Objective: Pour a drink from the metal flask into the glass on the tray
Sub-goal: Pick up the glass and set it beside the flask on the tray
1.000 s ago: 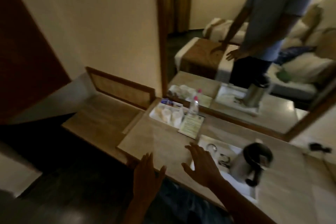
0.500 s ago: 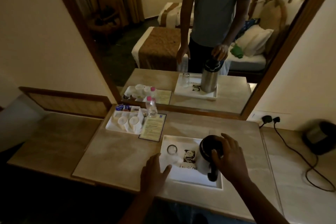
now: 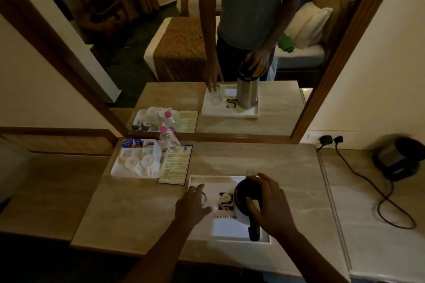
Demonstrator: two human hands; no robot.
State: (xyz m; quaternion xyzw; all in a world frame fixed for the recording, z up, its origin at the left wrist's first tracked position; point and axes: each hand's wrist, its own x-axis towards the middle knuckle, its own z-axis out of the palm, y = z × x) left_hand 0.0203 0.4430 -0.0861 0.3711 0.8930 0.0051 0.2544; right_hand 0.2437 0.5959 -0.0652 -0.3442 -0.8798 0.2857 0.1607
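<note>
We see a metal flask with a brushed steel body and matt black plastic lid, a clear glass, a smooth white tray, a polished stone-look desk, and a glossy wood-framed mirror.

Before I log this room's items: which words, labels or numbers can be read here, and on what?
"Comfort INN": my partial, blurred reading of the dark printed card lying in the white tray.
A larger line of print below it on the tray: blurred, unreadable.
Framed notice sheet on the desk: text too small.
Blue sachets in the cup tray: print unreadable.
</note>
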